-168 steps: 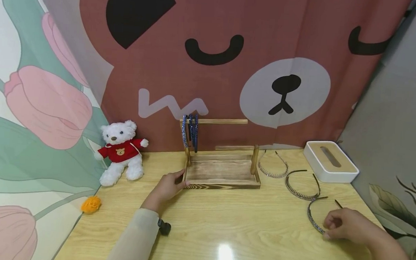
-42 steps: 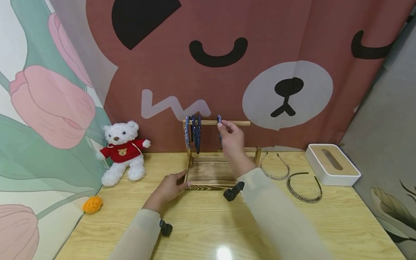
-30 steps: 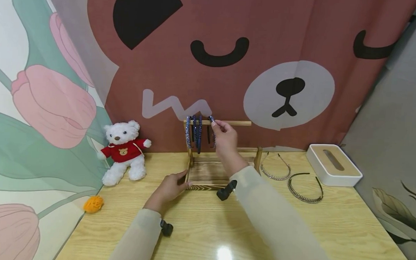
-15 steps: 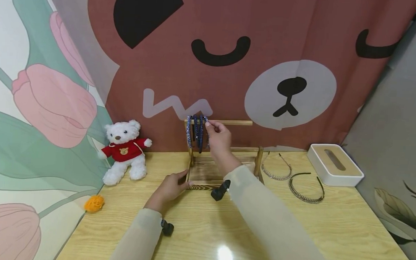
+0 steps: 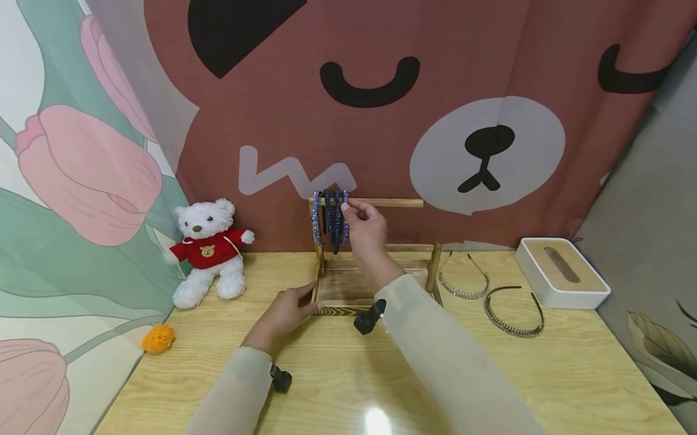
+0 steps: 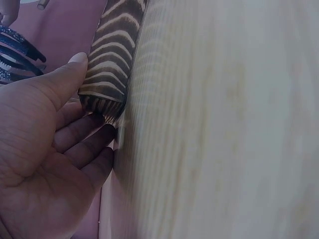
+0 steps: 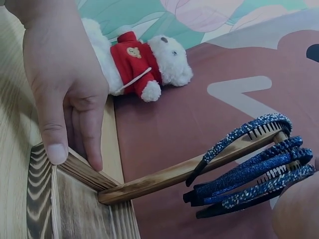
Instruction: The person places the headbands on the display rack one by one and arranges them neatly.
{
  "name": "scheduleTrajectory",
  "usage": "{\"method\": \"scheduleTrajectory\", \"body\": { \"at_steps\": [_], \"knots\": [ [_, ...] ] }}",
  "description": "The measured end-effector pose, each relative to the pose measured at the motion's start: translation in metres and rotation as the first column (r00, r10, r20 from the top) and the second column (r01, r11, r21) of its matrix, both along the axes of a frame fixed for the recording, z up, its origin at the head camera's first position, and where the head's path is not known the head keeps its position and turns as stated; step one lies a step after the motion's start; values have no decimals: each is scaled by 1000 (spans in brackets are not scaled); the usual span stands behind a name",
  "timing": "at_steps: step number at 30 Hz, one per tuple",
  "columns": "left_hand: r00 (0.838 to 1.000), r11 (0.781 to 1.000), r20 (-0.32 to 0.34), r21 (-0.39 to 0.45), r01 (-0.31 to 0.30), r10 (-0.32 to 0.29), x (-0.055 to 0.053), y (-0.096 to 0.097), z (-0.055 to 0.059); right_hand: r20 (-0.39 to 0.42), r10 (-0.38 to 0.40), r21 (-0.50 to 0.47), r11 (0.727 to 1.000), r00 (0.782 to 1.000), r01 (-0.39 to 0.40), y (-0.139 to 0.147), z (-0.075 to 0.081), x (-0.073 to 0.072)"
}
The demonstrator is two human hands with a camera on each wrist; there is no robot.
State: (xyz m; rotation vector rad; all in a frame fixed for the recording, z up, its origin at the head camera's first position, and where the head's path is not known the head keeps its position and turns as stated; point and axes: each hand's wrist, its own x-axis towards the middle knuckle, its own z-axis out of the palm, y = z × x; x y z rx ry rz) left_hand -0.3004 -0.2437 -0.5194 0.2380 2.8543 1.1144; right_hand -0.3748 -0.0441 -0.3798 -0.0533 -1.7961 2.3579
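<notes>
In the head view, a wooden display rack (image 5: 346,288) with a tray base and raised bars stands on the table. My left hand (image 5: 284,311) grips its front left corner; the left wrist view puts the thumb on the striped front board (image 6: 112,55) and the fingers curled at its end. My right hand (image 5: 368,231) pinches a sparkly blue headband (image 7: 271,186) that hangs on the upper bar (image 5: 392,203). Several other blue headbands (image 7: 239,172) hang close beside it at the bar's left end. The pinching fingertips are mostly out of the right wrist view.
Two toothed headbands, a lighter one (image 5: 464,293) and a dark one (image 5: 512,329), lie right of the rack. Behind them is a white tissue box (image 5: 562,279). A white teddy bear (image 5: 209,254) and an orange yarn ball (image 5: 158,339) are at the left.
My right hand has taken the nearest headband from the table's right side, put it over the upper bar and slid it left against the others. My left hand has stayed on the rack.
</notes>
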Motion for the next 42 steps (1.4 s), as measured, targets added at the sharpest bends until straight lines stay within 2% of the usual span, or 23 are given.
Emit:
{"method": "scheduleTrajectory", "body": {
  "at_steps": [4,6,9,12,14,16,17,19,22,25,28,31,33,40,42],
  "knots": [
    [1000,1000,9,-1,0,0,1,1,2,-26,10,1,1000,1000,-10,8,-2,5],
    [1000,1000,15,-1,-2,2,1,2,3,-54,32,34,999,998,-30,16,-5,10],
    [1000,1000,18,3,-7,7,2,2,3,-109,98,137,987,989,-83,36,-13,24],
    [1000,1000,18,0,-3,3,1,1,2,-179,161,332,938,971,-95,64,-24,42],
    [1000,1000,18,-1,-3,3,1,2,1,-218,190,489,870,957,-61,86,-33,55],
    [1000,1000,19,-6,-4,4,1,2,1,-258,217,625,781,942,-9,110,-44,67],
    [1000,1000,18,-7,-2,3,0,2,1,-266,230,672,740,936,9,123,-48,72],
    [1000,1000,15,-8,0,0,0,2,1,-275,257,734,679,926,29,150,-57,80],
    [1000,1000,10,-15,3,-3,-1,1,1,-272,267,780,624,925,48,192,-69,88],
    [1000,1000,16,-15,-1,2,-1,1,1,-255,244,826,559,936,79,232,-80,94],
    [1000,1000,15,-13,0,0,1,2,2,-219,225,889,446,949,100,273,-87,99],
    [1000,1000,13,-12,5,-5,1,1,3,-136,225,942,331,965,56,309,-90,102],
    [1000,1000,7,-14,8,-8,2,0,4,-87,228,964,265,970,24,330,-91,103],
    [1000,1000,13,-9,6,-6,2,1,3,-11,247,996,85,969,-10,374,-109,101],
    [1000,1000,9,-13,5,-5,0,1,3,12,267,999,48,964,-26,379,-114,100]
  ]
}}
